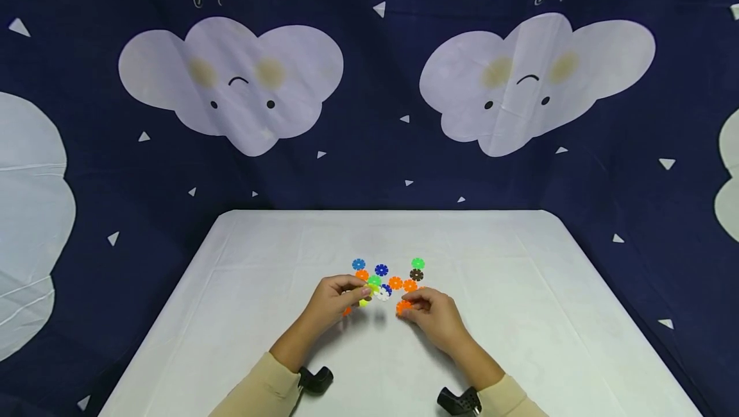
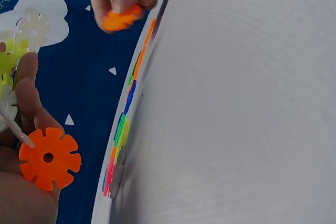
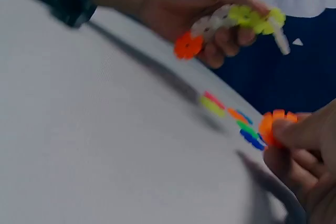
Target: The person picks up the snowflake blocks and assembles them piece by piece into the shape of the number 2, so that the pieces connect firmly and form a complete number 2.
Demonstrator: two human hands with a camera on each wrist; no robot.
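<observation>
My left hand (image 1: 337, 298) holds a chain of joined notched plastic discs above the table. In the right wrist view, the chain runs from an orange disc (image 3: 188, 45) through whitish discs (image 3: 212, 23) to yellow ones (image 3: 257, 19), with another whitish disc (image 3: 280, 38) set crosswise at the end. My right hand (image 1: 439, 319) pinches a single orange disc (image 1: 403, 307) between thumb and fingers, apart from the chain. That same loose disc (image 2: 122, 18) shows in the left wrist view.
Loose discs lie on the white table (image 1: 519, 353) beyond the hands: a blue one (image 1: 358, 264), a dark blue one (image 1: 381, 270), a green one (image 1: 418, 263), a brown one (image 1: 416, 274) and several orange ones (image 1: 395, 283). A dark blue cloud-print cloth (image 1: 369, 167) hangs behind the table.
</observation>
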